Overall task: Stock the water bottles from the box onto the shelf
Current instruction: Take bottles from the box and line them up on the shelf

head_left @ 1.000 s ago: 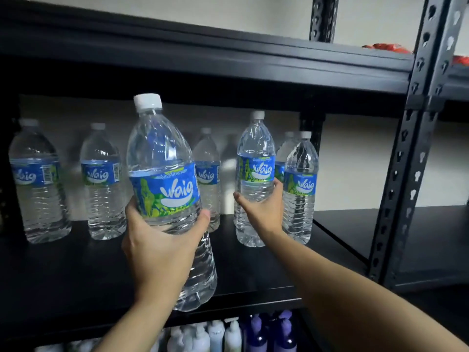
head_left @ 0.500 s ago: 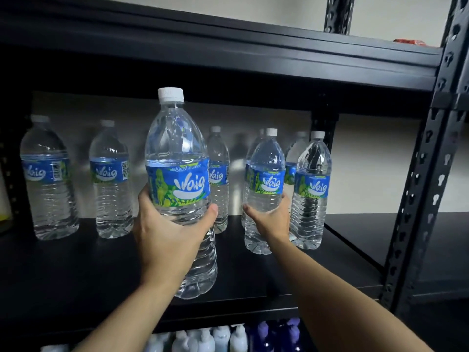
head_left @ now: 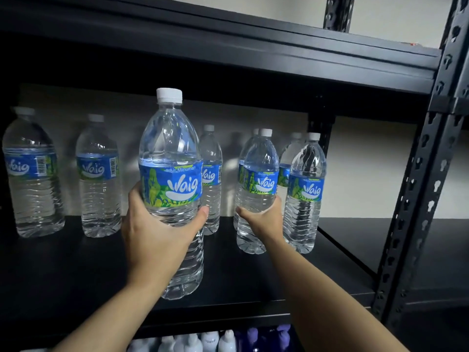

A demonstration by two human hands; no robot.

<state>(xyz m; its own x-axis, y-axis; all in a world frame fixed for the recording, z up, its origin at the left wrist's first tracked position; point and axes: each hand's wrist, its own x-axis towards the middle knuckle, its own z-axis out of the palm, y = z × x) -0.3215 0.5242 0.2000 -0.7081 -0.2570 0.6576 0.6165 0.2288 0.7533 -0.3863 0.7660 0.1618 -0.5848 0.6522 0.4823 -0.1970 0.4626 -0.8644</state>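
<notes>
My left hand (head_left: 157, 235) grips a large clear water bottle (head_left: 172, 158) with a blue and green label and white cap, upright over the front of the black shelf (head_left: 76, 270). My right hand (head_left: 266, 219) grips a second water bottle (head_left: 258, 168) standing further back on the shelf, beside another bottle (head_left: 305, 189) to its right. Several more bottles stand along the back: two at the left (head_left: 30, 174) (head_left: 97, 179), one behind the held bottle (head_left: 212, 174). The box is out of view.
A black shelf board (head_left: 253, 44) hangs close above the bottle caps. A perforated black upright (head_left: 416, 199) stands at the right, with another shelf bay (head_left: 431, 250) beyond it. White and purple bottles (head_left: 210, 341) fill the level below.
My right hand has lowered its bottle onto the shelf next to the right-hand bottle. The left hand's bottle has shifted right and slightly further in. The camera has moved closer.
</notes>
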